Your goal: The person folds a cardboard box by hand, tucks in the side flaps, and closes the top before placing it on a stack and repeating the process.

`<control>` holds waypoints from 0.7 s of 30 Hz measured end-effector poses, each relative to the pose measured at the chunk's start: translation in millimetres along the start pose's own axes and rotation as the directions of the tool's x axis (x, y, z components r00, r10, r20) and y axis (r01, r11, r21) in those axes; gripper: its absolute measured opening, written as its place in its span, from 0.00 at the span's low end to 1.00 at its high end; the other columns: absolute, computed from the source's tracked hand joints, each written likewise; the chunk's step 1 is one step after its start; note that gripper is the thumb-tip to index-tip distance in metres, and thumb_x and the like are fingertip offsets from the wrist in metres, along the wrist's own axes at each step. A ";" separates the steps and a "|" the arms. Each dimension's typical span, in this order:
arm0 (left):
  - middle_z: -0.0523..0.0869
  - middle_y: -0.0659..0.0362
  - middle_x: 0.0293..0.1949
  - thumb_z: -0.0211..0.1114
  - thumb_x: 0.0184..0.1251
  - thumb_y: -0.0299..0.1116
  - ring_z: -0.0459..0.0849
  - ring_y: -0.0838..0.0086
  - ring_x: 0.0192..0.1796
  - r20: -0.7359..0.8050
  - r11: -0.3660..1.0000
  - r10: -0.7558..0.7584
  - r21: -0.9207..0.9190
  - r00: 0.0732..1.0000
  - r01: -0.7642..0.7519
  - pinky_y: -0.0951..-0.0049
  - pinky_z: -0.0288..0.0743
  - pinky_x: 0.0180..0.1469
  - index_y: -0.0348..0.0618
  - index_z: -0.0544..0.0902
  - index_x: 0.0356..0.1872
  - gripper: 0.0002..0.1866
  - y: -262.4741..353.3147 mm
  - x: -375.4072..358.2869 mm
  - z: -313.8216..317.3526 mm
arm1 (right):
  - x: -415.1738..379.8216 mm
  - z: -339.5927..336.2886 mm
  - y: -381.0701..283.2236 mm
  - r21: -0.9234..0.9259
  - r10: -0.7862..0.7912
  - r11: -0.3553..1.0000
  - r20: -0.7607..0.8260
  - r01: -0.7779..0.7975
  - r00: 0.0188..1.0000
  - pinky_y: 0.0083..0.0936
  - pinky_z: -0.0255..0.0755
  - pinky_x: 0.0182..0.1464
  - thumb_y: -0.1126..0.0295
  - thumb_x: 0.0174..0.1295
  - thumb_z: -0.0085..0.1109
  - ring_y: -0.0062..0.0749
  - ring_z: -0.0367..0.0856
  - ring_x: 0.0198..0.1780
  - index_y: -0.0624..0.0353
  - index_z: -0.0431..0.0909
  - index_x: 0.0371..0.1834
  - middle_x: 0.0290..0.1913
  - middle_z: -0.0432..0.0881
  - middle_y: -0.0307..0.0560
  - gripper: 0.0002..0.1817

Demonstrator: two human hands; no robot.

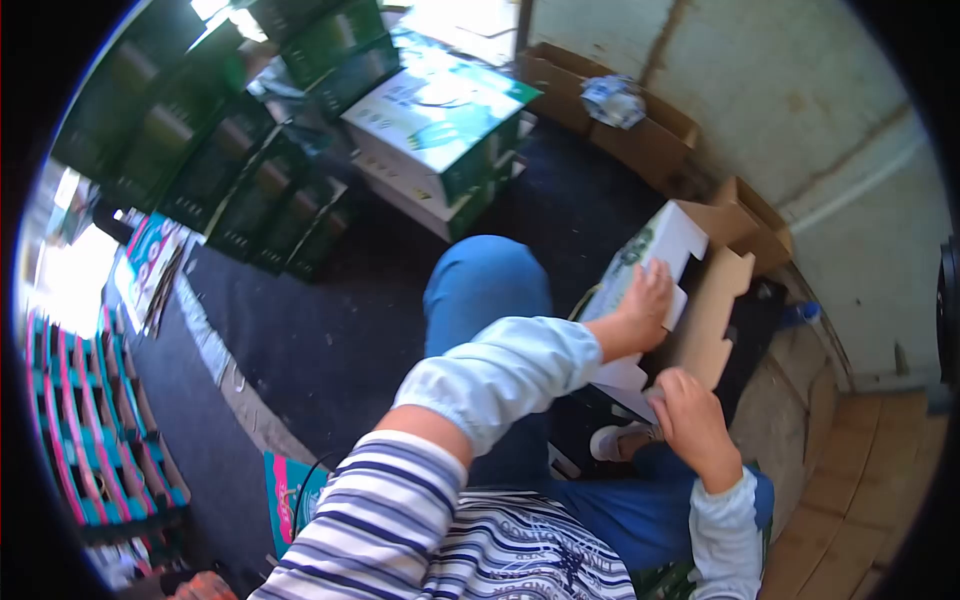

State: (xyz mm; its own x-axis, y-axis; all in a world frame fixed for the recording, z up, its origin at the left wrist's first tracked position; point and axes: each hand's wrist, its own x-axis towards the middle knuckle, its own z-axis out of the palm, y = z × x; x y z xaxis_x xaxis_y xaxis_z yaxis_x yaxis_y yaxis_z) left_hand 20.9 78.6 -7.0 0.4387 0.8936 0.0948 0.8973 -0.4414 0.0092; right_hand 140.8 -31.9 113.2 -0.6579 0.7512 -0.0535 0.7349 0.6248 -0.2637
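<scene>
Carton (650, 262), white and green printed outside, plain brown inside, is sitting half-assembled on the person's lap, just past the blue-jeaned knee (487, 290). Its long axis runs from near, by the lap, out to far right toward the wall (800, 110), with the open brown flaps (715, 310) at the far end.

Left hand (648, 300) lies flat, palm down, fingers spread on the white printed panel, pressing rather than gripping. Right hand (692, 418) is lower and nearer, fingers curled around the near edge of a brown flap, so it's pinching the cardboard. So the box lies straight ahead of both hands, and the right one has the closer end while the left reaches further along it.

Labels: there's a green logo patch on the white panel but it's too blurred to read. Same story for the bigger white-and-green boxes (440, 125) stacked far left, printing visible, nothing legible. Dark green crates (230, 160) sit further left, and pink-and-teal cartons (100, 420) along the near left edge, no readable text there either.
</scene>
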 end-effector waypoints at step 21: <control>0.64 0.38 0.67 0.47 0.67 0.62 0.57 0.47 0.72 -0.117 0.938 0.108 -0.317 0.987 -0.140 0.52 0.49 0.71 0.32 0.72 0.60 0.38 -17.1 -59.6 -20.9 | 11.1 5.0 35.8 -0.275 0.058 0.947 -0.364 -0.167 0.930 0.38 0.65 0.61 0.64 0.56 0.62 0.48 0.70 0.60 0.63 0.76 0.50 0.54 0.75 0.56 0.21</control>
State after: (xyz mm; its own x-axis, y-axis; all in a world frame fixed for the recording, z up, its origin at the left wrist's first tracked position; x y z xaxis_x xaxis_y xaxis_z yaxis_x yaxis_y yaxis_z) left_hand -21.6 31.2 8.0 0.5239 0.8252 0.2111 0.7643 -0.5648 0.3112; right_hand 158.9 -2.3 98.3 -0.5088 0.8122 0.2854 0.8510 0.5247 0.0238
